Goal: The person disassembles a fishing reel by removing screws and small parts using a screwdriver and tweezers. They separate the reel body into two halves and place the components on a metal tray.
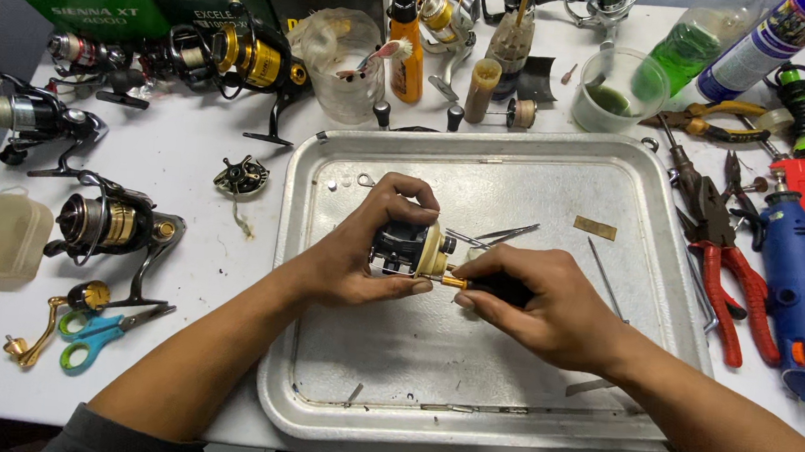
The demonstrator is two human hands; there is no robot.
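- My left hand (363, 252) is wrapped tight around a small black and cream fishing reel body (410, 248), held over the dented silver metal tray (469, 353).
- My right hand (534, 306) is closed on a black-handled tool with a brass tip (460, 282), which touches the reel body.
- In the tray lie thin metal rods (501, 234) and a small flat brass plate (595, 228).
- On the white table (190, 155), a clear plastic cup (617, 90) holds green liquid.
- Red-handled pliers (723, 267) lie just right of the tray.

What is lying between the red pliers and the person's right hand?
In the head view, a thin metal rod lies on the tray between the red pliers and the right hand; otherwise bare tray and its rim.
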